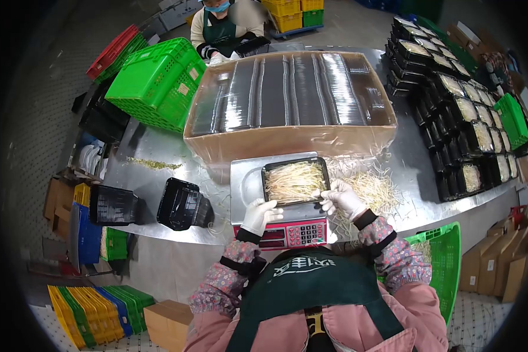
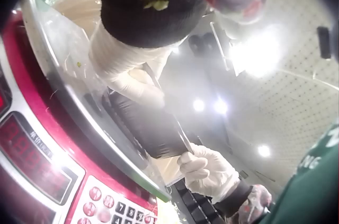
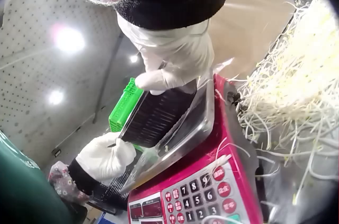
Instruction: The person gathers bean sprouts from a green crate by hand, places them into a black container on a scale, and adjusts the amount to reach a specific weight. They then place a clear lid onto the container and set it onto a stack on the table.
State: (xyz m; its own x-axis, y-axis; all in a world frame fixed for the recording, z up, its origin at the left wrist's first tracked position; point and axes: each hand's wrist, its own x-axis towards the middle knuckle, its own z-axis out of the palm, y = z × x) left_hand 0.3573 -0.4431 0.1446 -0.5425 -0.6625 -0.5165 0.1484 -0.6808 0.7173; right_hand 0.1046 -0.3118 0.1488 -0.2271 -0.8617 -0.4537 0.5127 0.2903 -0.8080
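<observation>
Across the middle of the steel bench (image 1: 158,158) lies a large cardboard box (image 1: 287,141), lined with film and filled with rows of clear lids; it closes off the bench behind the scale. Toward the bench's left far corner sit tilted green crates (image 1: 158,82). Along the right edge stand stacks of black trays (image 1: 463,111) already filled with sprouts. A stack of empty black trays (image 1: 182,204) lies on its side near the left front edge. At the front edge, centre, is a red-fronted digital scale (image 1: 287,233), keypad toward the person. On its steel pan is the black tray of bean sprouts (image 1: 295,182), just in front of the box wall. In the right wrist view the tray's near side appears raised off the pan. Loose bean sprouts (image 1: 372,188) are heaped on the bench just right of the scale. Left hand (image 1: 259,214), gloved, grips the tray's near left corner; right hand (image 1: 341,199), gloved, pinches its near right corner, just beside the heap.
</observation>
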